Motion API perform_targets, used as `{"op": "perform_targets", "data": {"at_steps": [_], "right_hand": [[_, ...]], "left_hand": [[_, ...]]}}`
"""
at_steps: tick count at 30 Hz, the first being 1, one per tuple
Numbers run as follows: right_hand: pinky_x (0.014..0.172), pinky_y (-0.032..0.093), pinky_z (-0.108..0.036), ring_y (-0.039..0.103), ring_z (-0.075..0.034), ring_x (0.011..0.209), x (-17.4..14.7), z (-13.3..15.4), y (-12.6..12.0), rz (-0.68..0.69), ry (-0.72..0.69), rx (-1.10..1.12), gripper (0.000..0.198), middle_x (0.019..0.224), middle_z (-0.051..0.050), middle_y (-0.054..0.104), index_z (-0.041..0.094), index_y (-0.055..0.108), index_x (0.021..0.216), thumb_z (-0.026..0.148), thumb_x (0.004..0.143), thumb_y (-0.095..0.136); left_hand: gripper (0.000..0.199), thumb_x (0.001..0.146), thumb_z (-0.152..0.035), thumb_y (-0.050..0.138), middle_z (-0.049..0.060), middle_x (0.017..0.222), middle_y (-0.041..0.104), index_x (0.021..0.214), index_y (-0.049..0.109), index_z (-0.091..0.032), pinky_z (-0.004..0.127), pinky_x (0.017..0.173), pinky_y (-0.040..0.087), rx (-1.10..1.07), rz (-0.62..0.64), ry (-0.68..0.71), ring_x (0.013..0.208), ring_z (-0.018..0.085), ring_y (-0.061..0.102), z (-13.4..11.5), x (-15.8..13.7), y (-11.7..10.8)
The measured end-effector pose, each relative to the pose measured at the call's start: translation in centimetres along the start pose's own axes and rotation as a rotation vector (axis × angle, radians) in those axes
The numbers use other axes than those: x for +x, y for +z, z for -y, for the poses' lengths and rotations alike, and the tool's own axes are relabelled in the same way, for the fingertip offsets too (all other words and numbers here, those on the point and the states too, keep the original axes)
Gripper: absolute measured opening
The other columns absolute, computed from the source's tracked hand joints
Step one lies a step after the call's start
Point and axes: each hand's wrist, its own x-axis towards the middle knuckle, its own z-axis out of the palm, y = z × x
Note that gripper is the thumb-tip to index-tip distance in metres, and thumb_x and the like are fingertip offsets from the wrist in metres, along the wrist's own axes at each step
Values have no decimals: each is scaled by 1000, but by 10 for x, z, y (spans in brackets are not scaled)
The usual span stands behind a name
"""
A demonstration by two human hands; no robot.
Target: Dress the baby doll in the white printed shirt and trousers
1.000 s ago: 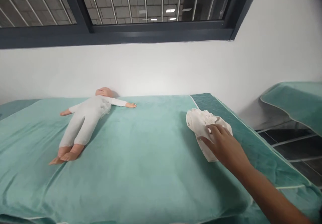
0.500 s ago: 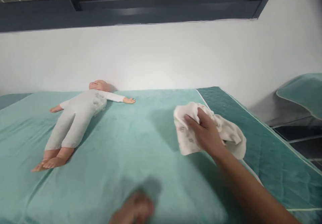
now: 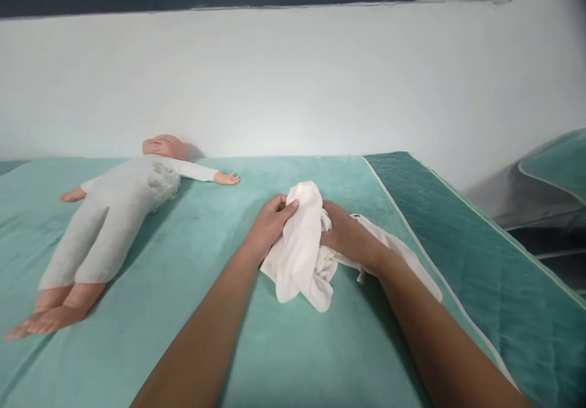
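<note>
A crumpled white baby garment [image 3: 300,246] is held up between my two hands, just above the green bed cover, its cloth bunched and hanging in folds. My left hand [image 3: 271,223] pinches its left side, thumb on the front. On the right side, my right hand [image 3: 347,232] is closed around a gathered part, and some of its fingers are hidden by the cloth. A loose length of the garment trails to the right behind my right wrist. Over at the left lies a baby doll [image 3: 123,206] on its back, arms spread, with a white cloth body.
The light green cover [image 3: 192,347] spreads under everything, with a darker quilted strip [image 3: 462,243] along its right side. A white wall [image 3: 274,84] rises behind the bed. To the right, a green padded piece [image 3: 558,160] juts out.
My left hand has come up from the bottom edge and taken hold of the garment. My right hand has moved left with it. The view has tilted down slightly.
</note>
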Motion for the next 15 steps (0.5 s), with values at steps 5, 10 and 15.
{"op": "perform_targets", "data": {"at_steps": [5,10,15], "right_hand": [[93,48,-42,62,-26,106,-3,18,7,-68,134,113,47,118,-6,66,24,58,120,31,75,69],[74,54,-36,65,-22,82,-3,17,-3,-441,258,445,35,96,-4,69,21,61,106,34,74,69],[74,57,-32,67,-21,91,-3,-2,-26,-824,232,845,31,106,-4,67,21,61,104,29,74,64]], "left_hand": [[27,77,-41,74,-5,72,55,82,58,-21,23,61,43,-369,-95,-2,63,10,50,1,3,-9],[23,71,-28,77,-5,64,56,73,57,-19,26,67,48,-699,-226,-27,61,11,54,-5,3,-23],[18,76,-33,71,2,71,67,81,65,-16,35,80,53,-805,-150,-141,76,21,66,-10,-1,-28]]}}
